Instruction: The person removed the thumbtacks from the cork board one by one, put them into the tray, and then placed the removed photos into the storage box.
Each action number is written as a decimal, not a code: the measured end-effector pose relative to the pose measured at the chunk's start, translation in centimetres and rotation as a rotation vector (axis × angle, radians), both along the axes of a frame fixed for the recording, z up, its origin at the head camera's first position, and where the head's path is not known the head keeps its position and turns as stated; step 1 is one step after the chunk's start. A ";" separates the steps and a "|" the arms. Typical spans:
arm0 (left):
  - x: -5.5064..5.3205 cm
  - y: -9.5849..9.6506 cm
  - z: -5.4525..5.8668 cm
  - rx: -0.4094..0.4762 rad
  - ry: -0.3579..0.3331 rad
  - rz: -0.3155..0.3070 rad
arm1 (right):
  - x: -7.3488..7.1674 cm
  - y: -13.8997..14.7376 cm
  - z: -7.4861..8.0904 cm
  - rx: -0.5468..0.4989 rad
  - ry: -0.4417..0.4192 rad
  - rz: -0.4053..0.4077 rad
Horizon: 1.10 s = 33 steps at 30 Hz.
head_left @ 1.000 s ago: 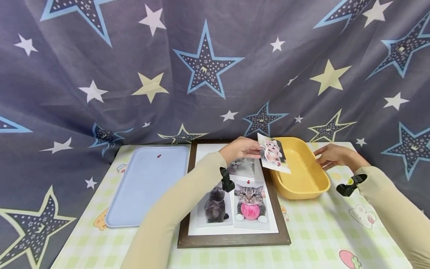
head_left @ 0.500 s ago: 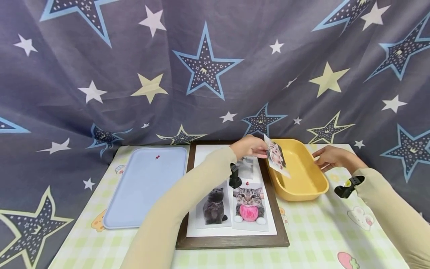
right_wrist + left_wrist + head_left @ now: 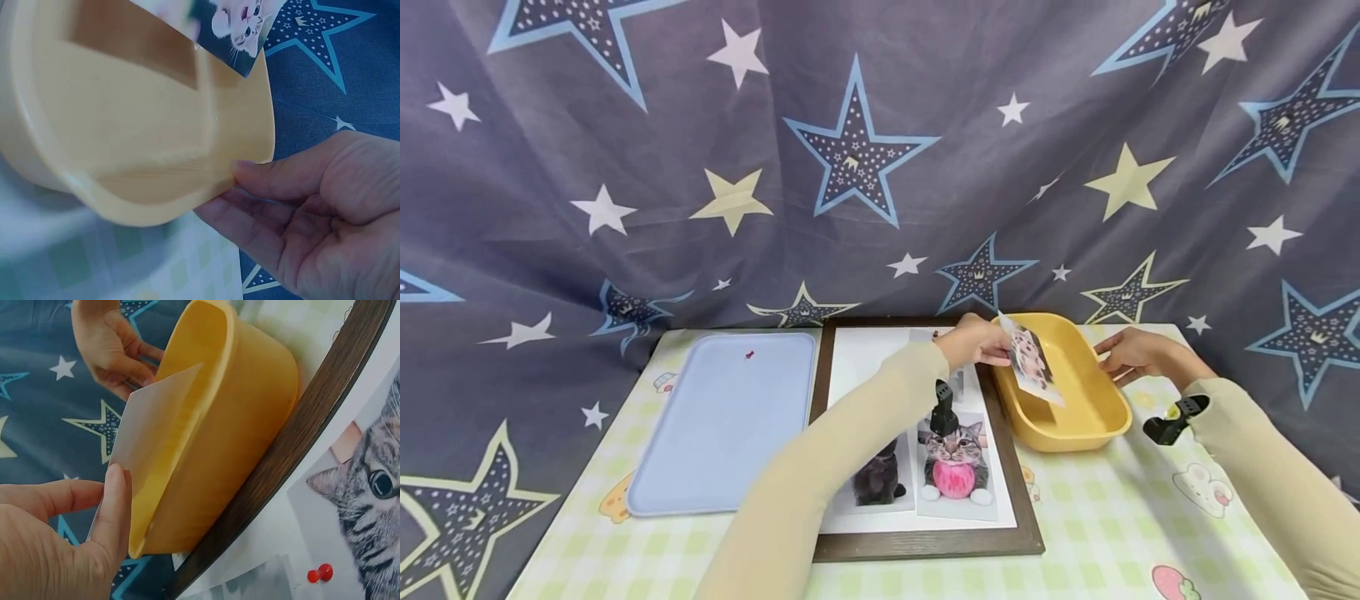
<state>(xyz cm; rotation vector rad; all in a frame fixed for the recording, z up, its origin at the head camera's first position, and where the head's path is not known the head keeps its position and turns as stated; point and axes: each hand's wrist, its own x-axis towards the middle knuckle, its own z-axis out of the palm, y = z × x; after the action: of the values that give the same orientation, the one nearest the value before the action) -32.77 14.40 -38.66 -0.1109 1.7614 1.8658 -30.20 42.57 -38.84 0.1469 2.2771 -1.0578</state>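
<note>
My left hand pinches a kitten photo by its left edge, tilted over the left side of the yellow bin. In the left wrist view the photo's plain back shows, held between thumb and fingers. My right hand grips the bin's right rim; the right wrist view has the thumb on top of the rim and the fingers beneath. Left of the bin lies a brown-framed white board with a tabby cat photo and a grey cat photo, partly covered by my left arm.
A pale blue tray lies at the left with a red pushpin on it. Red pushpins also show on the board in the left wrist view. Under everything is a green checked tablecloth; a star-patterned curtain hangs behind.
My left hand has moved right with the kitten photo, from above the board's edge to over the bin. The right hand keeps its grip on the bin's rim.
</note>
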 end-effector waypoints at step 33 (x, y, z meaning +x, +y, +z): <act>1.5 4.4 -2.2 -0.156 0.050 0.218 | 0.2 -0.1 -0.4 0.026 0.036 -0.023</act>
<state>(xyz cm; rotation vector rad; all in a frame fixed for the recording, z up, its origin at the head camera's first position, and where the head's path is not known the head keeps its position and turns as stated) -31.31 18.77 -40.88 -0.3297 1.9971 1.8906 -30.03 42.48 -39.19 0.1661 2.3270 -1.0512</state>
